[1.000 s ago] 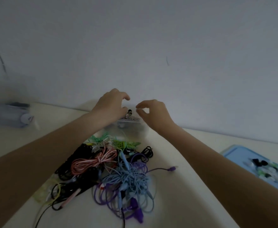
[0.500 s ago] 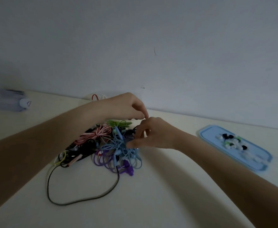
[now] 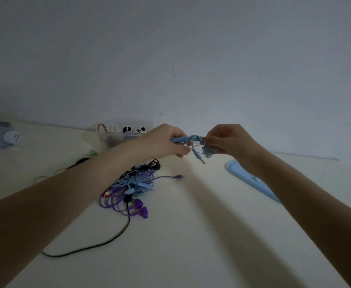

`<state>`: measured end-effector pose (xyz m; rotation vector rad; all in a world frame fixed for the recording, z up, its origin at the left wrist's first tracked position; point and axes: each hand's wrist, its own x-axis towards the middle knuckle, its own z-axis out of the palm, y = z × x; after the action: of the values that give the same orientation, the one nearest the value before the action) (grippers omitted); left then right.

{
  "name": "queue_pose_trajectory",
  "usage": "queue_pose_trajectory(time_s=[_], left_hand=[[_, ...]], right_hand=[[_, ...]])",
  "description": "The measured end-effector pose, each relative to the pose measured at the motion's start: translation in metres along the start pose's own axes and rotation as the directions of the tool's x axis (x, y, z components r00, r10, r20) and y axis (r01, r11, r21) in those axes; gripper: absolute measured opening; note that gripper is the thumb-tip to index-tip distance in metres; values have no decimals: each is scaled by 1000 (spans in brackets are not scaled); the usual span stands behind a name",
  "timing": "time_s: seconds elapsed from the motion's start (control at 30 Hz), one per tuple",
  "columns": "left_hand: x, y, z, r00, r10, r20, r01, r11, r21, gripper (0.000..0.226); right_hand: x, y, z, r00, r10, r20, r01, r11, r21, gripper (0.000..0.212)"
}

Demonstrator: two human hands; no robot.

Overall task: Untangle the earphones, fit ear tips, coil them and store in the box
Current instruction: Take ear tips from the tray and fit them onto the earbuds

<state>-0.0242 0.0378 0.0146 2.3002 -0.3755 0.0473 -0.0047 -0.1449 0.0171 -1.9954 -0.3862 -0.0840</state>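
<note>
Both hands had lifted from the pile: left hand and right hand pinched the blue earphones between them, untangling begun.

My left hand and right hand pinching a light-blue earphone cable above the tabletop, tangled earphone pile below my left wrist, clear box at the far edge, blue lid at right.

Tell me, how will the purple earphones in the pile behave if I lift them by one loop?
Probably floppy: the purple earphones lie in loose, thin loops. They look light, so a pinch should carry them. They will likely drag others along, since the blue cable and a black cable cross them in the pile.
</note>
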Motion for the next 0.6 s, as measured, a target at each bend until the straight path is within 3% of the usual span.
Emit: queue_pose_trajectory(time_s=[0.1,0.17,0.33,0.43,0.53,0.6], left_hand=[[12,12,20,995,-102,10,98,924,-371,17],[19,16,34,988,-151,25,146,881,-451,18],[29,13,60,995,-102,-9,99,980,-174,16],[32,8,71,993,-99,-60,99,995,-7,14],[37,5,76,992,-99,-72,101,995,27,15],[41,6,79,993,-85,-79,95,985,141,16]], right_hand=[[-5,11,-18,994,113,-1,-113,989,98,6],[-7,23,-24,989,146,0,-146,989,13,7],[-4,53,-27,993,117,14,-107,945,-310,18],[0,58,-31,997,78,5,-67,881,-468,4],[2,54,-46,997,74,11,-58,856,-514,9],[2,49,-60,997,68,-27,-72,871,-487,9]])
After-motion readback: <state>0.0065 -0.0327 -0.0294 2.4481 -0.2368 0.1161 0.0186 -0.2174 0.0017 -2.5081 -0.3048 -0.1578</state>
